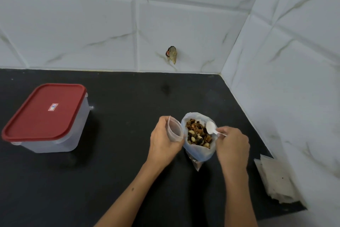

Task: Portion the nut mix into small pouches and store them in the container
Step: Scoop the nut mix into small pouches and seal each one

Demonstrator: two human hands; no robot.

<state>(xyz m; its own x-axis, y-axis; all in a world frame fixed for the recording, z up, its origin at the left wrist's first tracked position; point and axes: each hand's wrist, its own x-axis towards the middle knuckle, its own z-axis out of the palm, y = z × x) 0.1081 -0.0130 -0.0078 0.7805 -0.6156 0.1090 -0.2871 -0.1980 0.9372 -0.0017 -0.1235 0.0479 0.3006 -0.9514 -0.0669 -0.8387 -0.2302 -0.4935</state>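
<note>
Just at 9 o'clock of the nut bag [199,150], left hand [162,141] is gripping the open pouch [174,130]; right hand [232,144] is pinching the spoon [211,128] over the nuts.

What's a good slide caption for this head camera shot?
Left hand holds empty pouch beside nut bag; right hand readies spoon.

**Colours and patterns, kitchen counter corner**

Counter [128,134]: matte black, faint pale speckles. Wall tiles [92,24] far and right: white with thin grey-olive marble veins, pale grey grout lines. Container [60,134] on the left: translucent frosted-white body, red lid [44,112] with a small white, red-edged sticker [53,107]. Nut mix [197,133]: mixed brown, tan, cream and near-black pieces inside a translucent whitish bag [198,153]. Small pouch [174,129]: clear, faint pinkish tint. Spoon [211,128]: white. Pouch stack [276,180], near right: clear, greyish-white. Object on the far wall [172,54]: olive-brown with a red spot, too blurred to identify.
</note>
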